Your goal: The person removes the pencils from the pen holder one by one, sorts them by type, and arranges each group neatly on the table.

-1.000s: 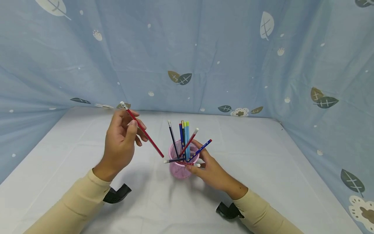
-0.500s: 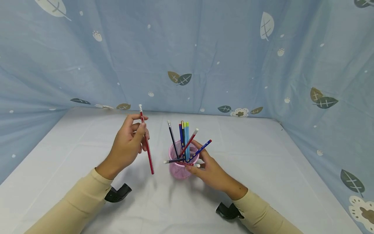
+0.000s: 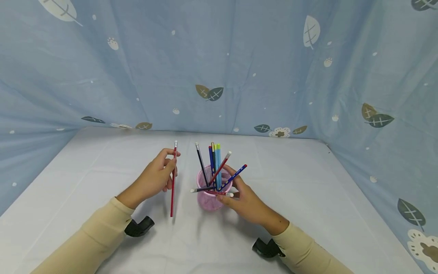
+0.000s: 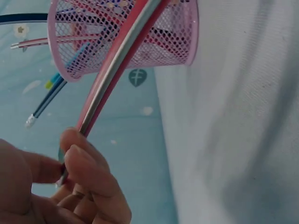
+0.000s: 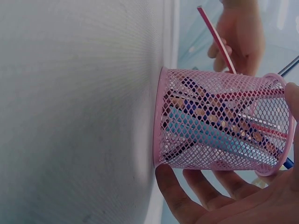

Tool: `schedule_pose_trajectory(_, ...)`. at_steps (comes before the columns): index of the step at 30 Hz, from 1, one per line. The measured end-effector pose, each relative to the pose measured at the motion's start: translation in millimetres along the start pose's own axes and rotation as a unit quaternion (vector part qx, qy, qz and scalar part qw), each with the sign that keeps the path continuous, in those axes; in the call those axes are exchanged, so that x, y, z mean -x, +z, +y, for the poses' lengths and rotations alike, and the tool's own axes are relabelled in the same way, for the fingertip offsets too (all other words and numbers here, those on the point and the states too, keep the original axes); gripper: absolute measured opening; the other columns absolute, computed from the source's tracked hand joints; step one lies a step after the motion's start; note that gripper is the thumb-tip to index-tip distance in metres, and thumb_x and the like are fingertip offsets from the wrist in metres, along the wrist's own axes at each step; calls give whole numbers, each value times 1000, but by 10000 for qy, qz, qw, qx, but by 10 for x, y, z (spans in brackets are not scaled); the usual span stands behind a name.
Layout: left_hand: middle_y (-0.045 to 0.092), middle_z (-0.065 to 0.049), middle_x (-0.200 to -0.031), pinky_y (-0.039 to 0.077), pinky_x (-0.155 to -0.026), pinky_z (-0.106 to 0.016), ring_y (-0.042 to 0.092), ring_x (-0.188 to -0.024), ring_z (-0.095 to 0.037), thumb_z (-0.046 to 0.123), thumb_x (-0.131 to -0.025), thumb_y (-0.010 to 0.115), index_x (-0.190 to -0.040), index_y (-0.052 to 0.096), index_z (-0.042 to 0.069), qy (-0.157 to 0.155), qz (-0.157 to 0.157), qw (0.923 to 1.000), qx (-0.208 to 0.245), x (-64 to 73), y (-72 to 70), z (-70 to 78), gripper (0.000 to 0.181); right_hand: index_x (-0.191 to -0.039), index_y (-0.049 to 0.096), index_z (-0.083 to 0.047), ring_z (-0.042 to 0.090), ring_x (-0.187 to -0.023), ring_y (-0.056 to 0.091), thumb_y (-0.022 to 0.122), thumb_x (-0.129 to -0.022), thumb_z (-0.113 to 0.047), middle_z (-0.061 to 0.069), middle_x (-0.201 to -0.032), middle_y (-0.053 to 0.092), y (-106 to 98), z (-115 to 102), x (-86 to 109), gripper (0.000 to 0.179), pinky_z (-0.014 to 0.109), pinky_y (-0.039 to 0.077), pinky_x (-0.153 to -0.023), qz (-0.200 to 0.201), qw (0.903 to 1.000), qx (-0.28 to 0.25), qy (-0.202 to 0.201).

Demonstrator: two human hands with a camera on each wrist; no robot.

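A red pencil (image 3: 173, 190) with a white eraser is pinched near its upper end between the thumb and fingers of my left hand (image 3: 155, 178). It stands nearly upright, eraser up, just left of a pink mesh pencil cup (image 3: 210, 203). My right hand (image 3: 251, 203) grips the cup from the right, thumb at the near rim and fingers round the far side. Several pencils lean in the cup: light blue pencils (image 3: 219, 163), a blue dotted pencil (image 3: 234, 177), red and dark ones. The right wrist view shows their lower parts through the mesh (image 5: 224, 121).
The cup stands on a white cloth-covered table (image 3: 294, 182). A blue curtain (image 3: 273, 68) with leaf prints hangs behind and along the sides. Below each wrist a black camera mount (image 3: 139, 227) sticks out from the beige sleeve (image 3: 89, 236).
My left hand has moved right and down, swinging the red pencil from a slant to nearly upright. My right hand and the cup stay in place.
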State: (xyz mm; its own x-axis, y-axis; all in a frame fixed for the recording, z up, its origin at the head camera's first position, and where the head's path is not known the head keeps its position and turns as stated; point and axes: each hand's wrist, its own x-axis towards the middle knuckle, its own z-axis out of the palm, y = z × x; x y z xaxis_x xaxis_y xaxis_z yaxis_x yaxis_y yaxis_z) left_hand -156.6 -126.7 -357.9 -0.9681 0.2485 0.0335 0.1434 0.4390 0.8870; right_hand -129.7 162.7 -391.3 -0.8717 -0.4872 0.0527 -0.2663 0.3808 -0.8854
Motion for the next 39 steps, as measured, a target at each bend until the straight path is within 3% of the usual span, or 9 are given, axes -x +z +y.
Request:
schedule_pose_trajectory(10,58,-19,-103,53,-50,-35,58,-56,-19,7,-97,48,-147,29,6,-414,-452,9979,-193,-30,63,-91,54,-159,15,-33,34,-138,47,68,-96,-29,12,-154,42,-1,4,-3,82,44,53,-100,-23,9999,72,-71)
schedule_pose_trajectory(23,54,-17,-110,59,-55,-36,65,-60,-18,9,-99,60,-155,19,7,-521,-882,9947,-66,-62,81,-233,70,-157,16,-39,31,-138,48,70,-95,-31,7,-155,41,9,-16,4,83,44,53,-100,46,9999,23,98)
schedule_pose_trajectory(30,57,-18,-115,60,-57,-37,66,-61,-18,8,-99,61,-159,14,12,-832,-1015,9913,-42,-65,93,-309,77,-159,14,-31,35,-139,47,69,-95,-29,12,-155,41,28,27,4,85,46,53,-100,17,10000,64,15)
schedule_pose_trajectory(39,59,-17,-112,60,-56,-36,66,-60,-17,8,-95,66,-158,18,17,-922,-960,9908,-262,-98,101,-352,80,-158,16,-37,34,-133,53,70,-94,-26,8,-152,45,18,15,-19,84,50,49,-104,163,9997,122,135)
